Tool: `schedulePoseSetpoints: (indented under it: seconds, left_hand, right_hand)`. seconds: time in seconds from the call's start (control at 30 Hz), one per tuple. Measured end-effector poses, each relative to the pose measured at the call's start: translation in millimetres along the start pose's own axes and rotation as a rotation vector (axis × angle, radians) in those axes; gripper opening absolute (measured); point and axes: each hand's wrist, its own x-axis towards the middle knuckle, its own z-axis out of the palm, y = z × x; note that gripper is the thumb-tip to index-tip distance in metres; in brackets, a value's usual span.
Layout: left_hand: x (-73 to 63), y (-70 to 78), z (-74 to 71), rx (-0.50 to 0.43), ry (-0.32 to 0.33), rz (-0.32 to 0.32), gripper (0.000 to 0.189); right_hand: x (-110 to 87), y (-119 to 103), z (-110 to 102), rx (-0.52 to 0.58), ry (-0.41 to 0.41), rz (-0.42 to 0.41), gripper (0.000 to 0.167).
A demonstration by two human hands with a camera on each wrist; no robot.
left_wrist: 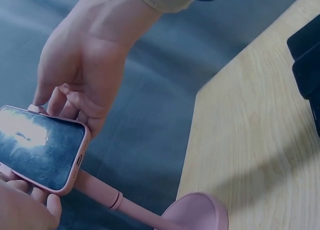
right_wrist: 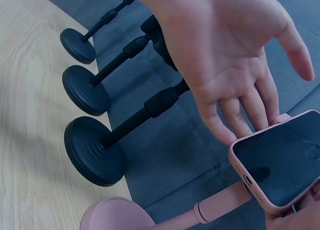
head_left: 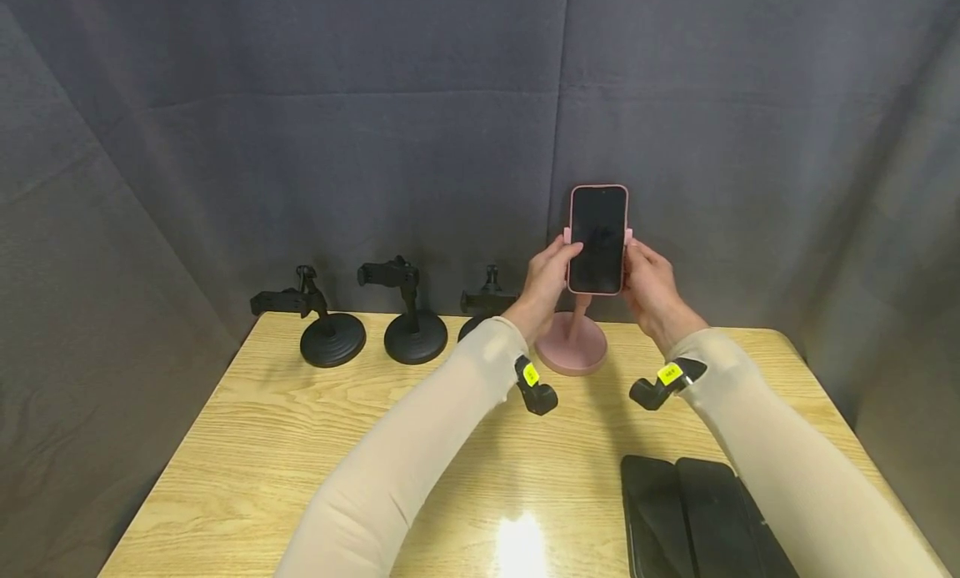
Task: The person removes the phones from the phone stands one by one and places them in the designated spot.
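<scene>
A pink-cased phone [head_left: 597, 240] stands upright in the clamp of a pink phone stand [head_left: 555, 344], its dark screen facing the person. At the phone's left edge, the left hand [head_left: 546, 282] touches with fairly straight fingers; its thumb [right_wrist: 297, 52] sticks out apart from the phone in the right wrist view. From the other side, the right hand [head_left: 654, 290] holds the clamp's side with thumb and curled fingers, as the left wrist view shows [left_wrist: 87, 75]. Part of the right fingers is hidden behind the phone in the head view.
Three black phone stands [head_left: 416, 338] line the back of the wooden table [head_left: 300, 444], the nearest partly behind the left forearm. Several flat black phone-like slabs [head_left: 656, 511] lie at the front right, partly under the right sleeve. A grey curtain [head_left: 337, 144] hangs behind.
</scene>
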Motion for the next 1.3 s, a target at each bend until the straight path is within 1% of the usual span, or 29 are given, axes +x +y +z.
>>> schedulePoseSetpoints:
  seconds: [0.13, 0.2, 0.43, 0.5, 0.63, 0.73, 0.8, 0.9, 1.13, 1.3]
  left_hand:
    - [-1.4, 2.5, -0.6, -0.005, 0.036, -0.009, 0.054]
    - [-2.6, 5.1, -1.1, -0.019, 0.049, -0.003, 0.051]
    - [-6.8, 13.1, -4.7, -0.084, 0.026, 0.012, 0.047]
    - [-7.9, 14.2, -6.2, -0.089, 0.03, 0.017, 0.045]
    - [-9.0, 15.7, -8.6, -0.114, 0.043, 0.033, 0.042]
    - [-9.5, 17.5, -9.3, -0.137, 0.044, 0.048, 0.041]
    - [-10.5, 19.2, -9.3, -0.141, 0.048, 0.056, 0.038]
    - [-12.2, 22.2, -9.2, -0.147, 0.05, 0.071, 0.036]
    - [-18.4, 31.3, -11.8, -0.155, 0.014, 0.085, 0.036]
    - [-23.0, 37.1, -14.1, -0.169, -0.008, 0.083, 0.035]
  right_hand:
    - [-2.3, -4, 0, 0.045, -0.001, -0.001, 0.055]
    - [-3.4, -6, 0, 0.071, -0.003, -0.004, 0.057]
    - [-10.8, -12, 1, 0.109, -0.003, -0.009, 0.059]
    - [-13.4, -13, 1, 0.121, -0.005, -0.013, 0.059]
    - [-20.0, -16, 3, 0.107, -0.001, -0.027, 0.057]
    - [-24.7, -18, 4, 0.135, -0.011, -0.046, 0.056]
    - [-27.6, -21, 5, 0.175, -0.022, -0.056, 0.056]
    - [-32.2, -23, 6, 0.198, -0.037, -0.066, 0.058]
    - [-41.4, -28, 10, 0.197, -0.06, -0.086, 0.057]
    - [-47.2, -33, 12, 0.229, -0.089, -0.102, 0.059]
